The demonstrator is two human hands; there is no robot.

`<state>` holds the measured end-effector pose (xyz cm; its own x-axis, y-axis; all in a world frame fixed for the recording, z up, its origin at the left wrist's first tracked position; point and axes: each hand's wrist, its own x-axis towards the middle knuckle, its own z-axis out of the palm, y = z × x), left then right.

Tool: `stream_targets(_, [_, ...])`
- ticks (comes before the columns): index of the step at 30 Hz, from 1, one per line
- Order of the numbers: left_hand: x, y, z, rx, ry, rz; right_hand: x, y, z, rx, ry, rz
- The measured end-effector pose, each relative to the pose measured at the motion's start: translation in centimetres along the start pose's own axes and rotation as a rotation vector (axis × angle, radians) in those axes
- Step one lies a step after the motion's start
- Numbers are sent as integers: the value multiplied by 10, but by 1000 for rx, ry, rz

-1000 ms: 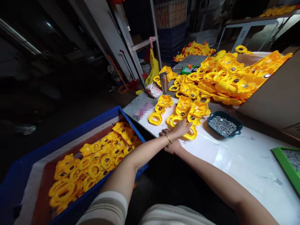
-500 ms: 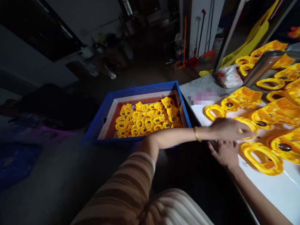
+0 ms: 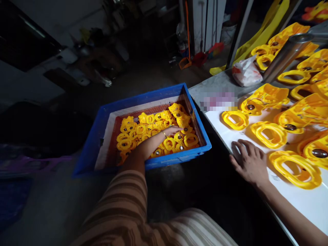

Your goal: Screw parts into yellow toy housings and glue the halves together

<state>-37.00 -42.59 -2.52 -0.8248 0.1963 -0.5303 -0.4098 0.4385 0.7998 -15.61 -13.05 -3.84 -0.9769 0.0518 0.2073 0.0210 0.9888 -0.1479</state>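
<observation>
My left hand [image 3: 172, 131] reaches down into a blue plastic crate [image 3: 153, 95], its fingers closing on the left edge of a yellow plastic part [image 3: 187, 130] with a round dark spot. Around it lie several more yellow parts, some ring-shaped. On the white-topped table [image 3: 304, 208], my right hand [image 3: 249, 160] lies palm down with fingers spread and holds nothing. Close beside that hand are a yellow oval ring piece [image 3: 270, 135] and another one [image 3: 296, 169]. Larger yellow hollow shells [image 3: 304, 112] stand behind them.
A metal cylinder [image 3: 285, 56] and a white plastic bag [image 3: 246, 71] sit at the table's far side. Long-handled orange [image 3: 188, 34] and red dustpans [image 3: 200, 58] stand by a pillar. A dark gap separates crate and table.
My left hand has left the ring piece on the table and swung left into the crate. My right hand stays on the table, its fingers now more spread. The view has shifted somewhat.
</observation>
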Motion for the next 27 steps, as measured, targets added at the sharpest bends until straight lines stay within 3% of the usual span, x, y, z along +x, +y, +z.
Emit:
stream_targets(4, [19,-16,12,-78,-6,-72,0,0,0,-1,-12,6])
stream_targets(8, [29,-22,4,-168,14,-95,0,1,1,16,-1,-3])
stream_targets(15, [41,-18,-49,-309,104,-137,0,2,1,31,-12,2])
stream_targets(20, [65,-5,-84,-385,236,-132,1,0,0,22,-10,-6])
stream_targets(24, [92,7,-82,-421,290,-87,1,-1,-1,20,-8,-5])
stream_targets(27, [108,11,-70,-427,238,-59,1,-1,-2,29,-16,0])
